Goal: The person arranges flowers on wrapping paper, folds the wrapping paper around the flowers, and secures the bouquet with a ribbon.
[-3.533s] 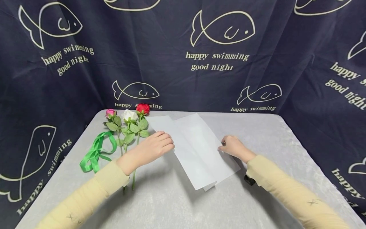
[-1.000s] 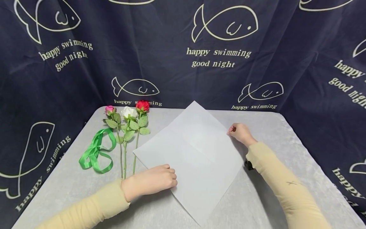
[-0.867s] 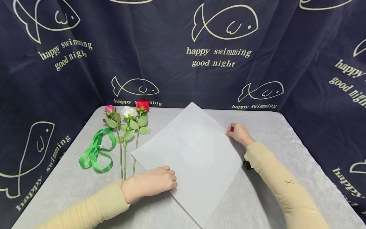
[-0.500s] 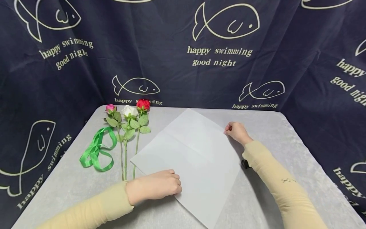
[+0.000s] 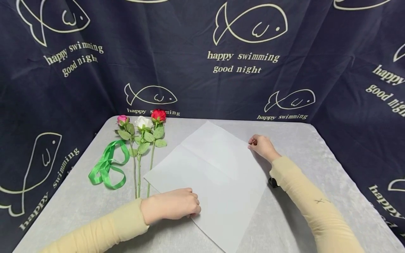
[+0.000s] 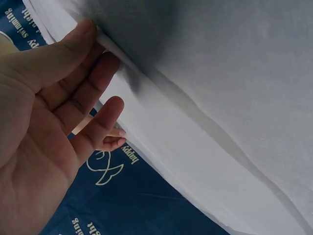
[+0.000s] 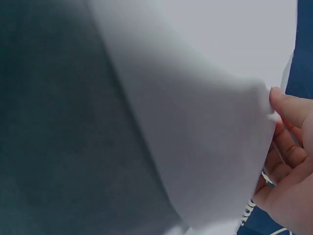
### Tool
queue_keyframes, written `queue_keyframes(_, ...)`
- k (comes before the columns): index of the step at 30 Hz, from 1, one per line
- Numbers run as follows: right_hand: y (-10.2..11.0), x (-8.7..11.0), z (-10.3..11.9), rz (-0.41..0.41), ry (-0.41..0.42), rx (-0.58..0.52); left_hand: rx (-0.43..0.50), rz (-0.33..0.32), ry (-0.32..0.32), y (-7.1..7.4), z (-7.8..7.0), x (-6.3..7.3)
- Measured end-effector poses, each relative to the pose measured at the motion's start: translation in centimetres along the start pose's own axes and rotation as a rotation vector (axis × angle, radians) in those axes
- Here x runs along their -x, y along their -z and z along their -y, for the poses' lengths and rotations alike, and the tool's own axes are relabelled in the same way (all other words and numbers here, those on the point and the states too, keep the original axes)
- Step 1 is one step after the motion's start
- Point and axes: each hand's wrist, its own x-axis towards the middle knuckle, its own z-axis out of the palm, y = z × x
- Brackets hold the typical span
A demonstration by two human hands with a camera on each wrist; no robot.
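A large white sheet of paper (image 5: 218, 175) lies diamond-wise on the grey table, its near corner cut off by the bottom of the head view. My left hand (image 5: 174, 203) pinches its lower left edge between thumb and fingers, as the left wrist view shows. At the right corner, my right hand (image 5: 263, 146) pinches the sheet; the right wrist view shows thumb and fingertips on its edge. Left of the paper lie a pink rose (image 5: 122, 120), a white rose (image 5: 143, 122) and a red rose (image 5: 158, 115), their lower stems partly hidden.
A looped green ribbon (image 5: 107, 165) lies left of the rose stems. Below the right wrist a small black object (image 5: 272, 182) shows at the sleeve. A dark blue curtain (image 5: 196, 52) with fish drawings hangs behind the grey table (image 5: 303, 147).
The sheet, folded over 3.5 s ago, is now spread out flat. My left hand has moved nearer along with it, and my right hand has gone slightly farther back. In the last half second little differs.
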Motion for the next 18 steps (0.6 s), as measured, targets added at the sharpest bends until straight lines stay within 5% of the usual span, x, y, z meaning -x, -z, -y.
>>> queue_keyframes(8,0.9,0.6,0.8,0.025,0.068,-0.018,0.042,0.021,0.056,0.9,1.4,-0.8)
queue_keyframes(18,2.3,2.2,2.5,0.086,0.168,0.051,0.160,0.091,0.372,0.8,4.9,-2.8)
